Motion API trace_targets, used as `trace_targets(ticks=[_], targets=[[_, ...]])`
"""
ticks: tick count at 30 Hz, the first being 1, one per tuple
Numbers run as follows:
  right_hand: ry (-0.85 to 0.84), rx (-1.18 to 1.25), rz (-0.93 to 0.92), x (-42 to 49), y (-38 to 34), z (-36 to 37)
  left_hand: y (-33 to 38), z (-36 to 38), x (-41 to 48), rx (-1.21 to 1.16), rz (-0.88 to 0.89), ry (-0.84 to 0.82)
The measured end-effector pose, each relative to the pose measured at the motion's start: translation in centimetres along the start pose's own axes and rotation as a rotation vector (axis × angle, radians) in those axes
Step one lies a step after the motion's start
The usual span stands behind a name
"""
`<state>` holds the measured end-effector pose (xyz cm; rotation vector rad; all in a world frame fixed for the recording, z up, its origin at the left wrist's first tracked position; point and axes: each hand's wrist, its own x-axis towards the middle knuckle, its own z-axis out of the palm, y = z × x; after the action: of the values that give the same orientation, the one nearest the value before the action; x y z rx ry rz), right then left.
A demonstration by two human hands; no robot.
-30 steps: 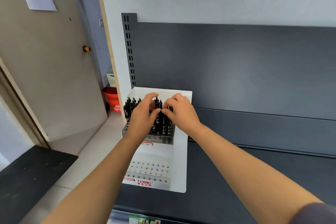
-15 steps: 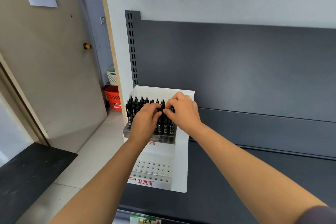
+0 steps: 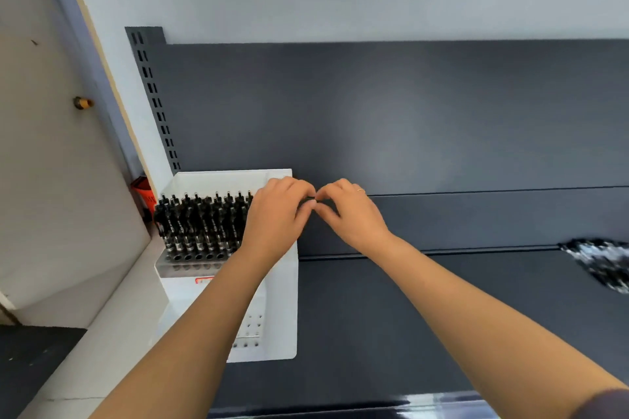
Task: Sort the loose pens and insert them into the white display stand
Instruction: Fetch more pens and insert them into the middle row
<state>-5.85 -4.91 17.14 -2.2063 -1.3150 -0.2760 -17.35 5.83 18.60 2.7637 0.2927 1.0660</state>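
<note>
Upper tier of white display stand (image 3: 282,299) packed with black pens (image 3: 200,224); lower holes (image 3: 250,333) empty. Left grip (image 3: 275,214) and right grip (image 3: 350,214) curled, pinching 1 dark pen (image 3: 310,200) at the stand's top-right corner. Loose pile (image 3: 602,262) lay far right on shelf (image 3: 374,316) — perhaps half done.

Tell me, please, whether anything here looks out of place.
A heap of loose pens lies on the dark shelf at far right, away from the white stand, whose visible front holes are empty.
</note>
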Motion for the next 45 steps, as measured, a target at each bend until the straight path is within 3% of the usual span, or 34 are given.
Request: trace_targets(ticks=[7, 19, 29, 36, 45], targets=[[-0.143, -0.087, 0.246, -9.3, 12.7, -8.5, 12.1, 8.4, 2.5, -0.071, 0.118, -0.285], [-0.137, -0.183, 0.489, -23.6, 30.9, -21.5, 35.0, 21.8, 5.5, -0.236, 0.3, -0.448], [-0.19, -0.201, 0.656, -24.9, 43.0, -24.6, 40.3, 33.6, 9.9, -0.274, 0.255, -0.669], [-0.384, -0.183, 0.745, -22.5, 50.5, -25.0, 42.5, 42.1, 13.1, -0.233, 0.2, -0.906], [-0.527, -0.085, 0.603, -20.1, 58.0, -22.4, 44.8, 49.8, 11.2, -0.126, -0.024, -1.069]])
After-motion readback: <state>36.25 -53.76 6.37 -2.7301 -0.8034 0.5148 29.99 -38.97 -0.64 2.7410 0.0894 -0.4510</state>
